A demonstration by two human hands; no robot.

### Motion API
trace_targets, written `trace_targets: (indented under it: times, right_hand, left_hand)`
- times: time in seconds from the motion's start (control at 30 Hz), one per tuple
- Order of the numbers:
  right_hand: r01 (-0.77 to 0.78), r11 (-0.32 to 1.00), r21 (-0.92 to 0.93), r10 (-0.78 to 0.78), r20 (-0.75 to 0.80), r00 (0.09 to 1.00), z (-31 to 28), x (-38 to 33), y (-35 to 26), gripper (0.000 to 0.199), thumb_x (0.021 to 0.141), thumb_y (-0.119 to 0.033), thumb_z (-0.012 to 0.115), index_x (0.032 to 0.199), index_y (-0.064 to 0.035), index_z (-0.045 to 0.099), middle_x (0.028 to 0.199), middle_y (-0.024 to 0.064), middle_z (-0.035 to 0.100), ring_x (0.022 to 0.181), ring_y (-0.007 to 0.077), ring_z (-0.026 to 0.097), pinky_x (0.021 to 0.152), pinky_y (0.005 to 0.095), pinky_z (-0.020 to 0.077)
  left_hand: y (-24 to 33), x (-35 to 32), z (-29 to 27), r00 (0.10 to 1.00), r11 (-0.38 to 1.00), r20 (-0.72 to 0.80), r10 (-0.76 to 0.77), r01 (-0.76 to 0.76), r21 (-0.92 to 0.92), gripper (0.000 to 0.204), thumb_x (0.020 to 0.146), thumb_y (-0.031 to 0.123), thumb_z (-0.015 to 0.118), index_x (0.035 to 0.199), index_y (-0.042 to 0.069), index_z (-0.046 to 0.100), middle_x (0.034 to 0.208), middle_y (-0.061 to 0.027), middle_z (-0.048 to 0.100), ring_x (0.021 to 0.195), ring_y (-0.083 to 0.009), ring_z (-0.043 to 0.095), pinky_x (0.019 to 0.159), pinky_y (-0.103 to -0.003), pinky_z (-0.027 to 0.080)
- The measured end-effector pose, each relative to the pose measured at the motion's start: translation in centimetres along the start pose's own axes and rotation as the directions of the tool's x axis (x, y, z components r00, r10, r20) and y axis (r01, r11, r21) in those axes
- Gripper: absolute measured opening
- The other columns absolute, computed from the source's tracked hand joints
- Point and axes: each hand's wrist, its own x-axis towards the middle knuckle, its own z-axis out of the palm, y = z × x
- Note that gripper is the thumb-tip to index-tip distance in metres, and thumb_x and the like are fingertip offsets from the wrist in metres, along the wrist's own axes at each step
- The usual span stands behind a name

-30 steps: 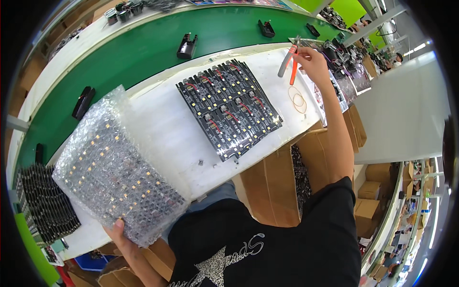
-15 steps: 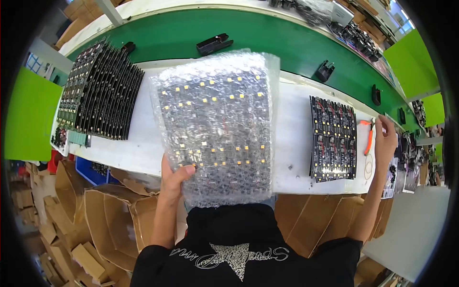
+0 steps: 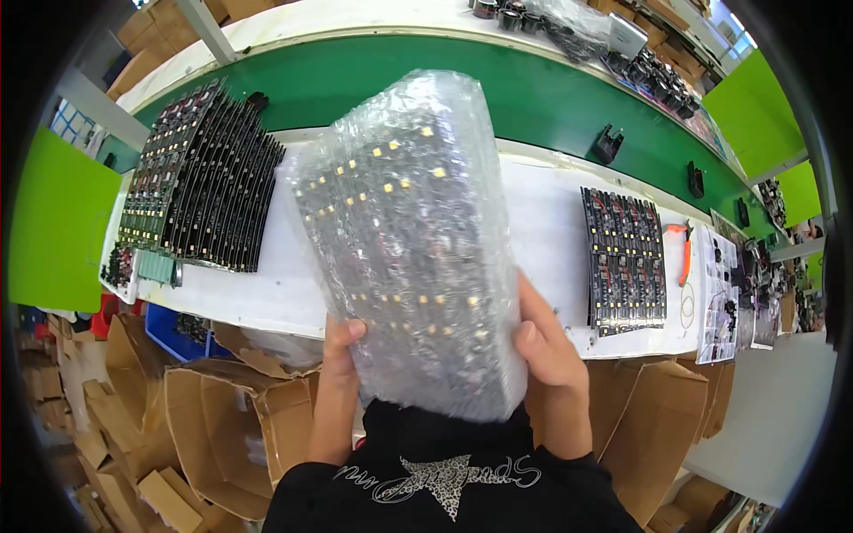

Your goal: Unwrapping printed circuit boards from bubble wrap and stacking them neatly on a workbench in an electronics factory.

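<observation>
Clear bubble wrap is wrapped around a bundle of dark circuit boards, which is held tilted in front of a black shirt. Its lower left edge is gripped by the left hand, thumb on the near face; its lower right edge is clasped by the right hand, most fingers hidden behind. Should either grip be loosened, the bundle could be dropped, since slick film is held only low down; boards could be flexed by uneven squeezing. Farther off, on the worktop, bare boards are laid beside orange-handled pliers, and a tall board stack is kept at left. Beyond, a black housing is seen on a green belt.
</observation>
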Motion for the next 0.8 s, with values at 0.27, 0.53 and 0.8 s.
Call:
trace_targets:
  times: [0.27,0.53,0.8]
  right_hand:
    - [0.016,0.999,-0.049,-0.033,-0.349,0.937,-2.2,1.4,-2.3,0.087,0.087,-0.059,0.054,0.145,0.0003,0.028,0.145,0.0145,0.038,0.130,0.0263,0.041,0.109,0.0430,0.0330]
    - [0.141,0.990,-0.016,-0.142,-0.172,0.975,-0.6,1.1,-2.8,0.096,0.087,-0.069,0.041,0.145,0.0047,0.024,0.149,0.0182,0.030,0.137,0.0282,0.032,0.113,0.0406,0.0240]
    - [-0.099,0.956,-0.278,0.024,-0.259,0.966,-2.3,-0.7,-1.8,0.095,0.076,-0.019,0.075,0.148,0.0033,0.017,0.149,0.0219,0.027,0.140,0.0273,0.024,0.113,0.0355,0.0190]
  left_hand:
    - [3.7,2.8,2.6,0.874,0.768,0.174,0.453,-0.482,0.422,0.043,0.079,0.013,0.070,0.115,0.009,0.047,0.112,-0.0153,0.066,0.111,-0.0346,0.054,0.107,-0.055,0.027]
    - [4.6,5.0,3.3,0.491,-0.287,0.791,0.366,-0.749,0.598,0.026,0.078,0.013,0.067,0.097,0.016,0.049,0.123,-0.0133,0.060,0.121,-0.0389,0.048,0.109,-0.060,0.025]
    - [3.5,5.3,3.6,0.367,-0.453,0.870,0.330,-0.747,0.487,0.033,0.071,0.010,0.071,0.096,0.016,0.050,0.125,-0.0125,0.057,0.121,-0.0384,0.046,0.107,-0.058,0.032]
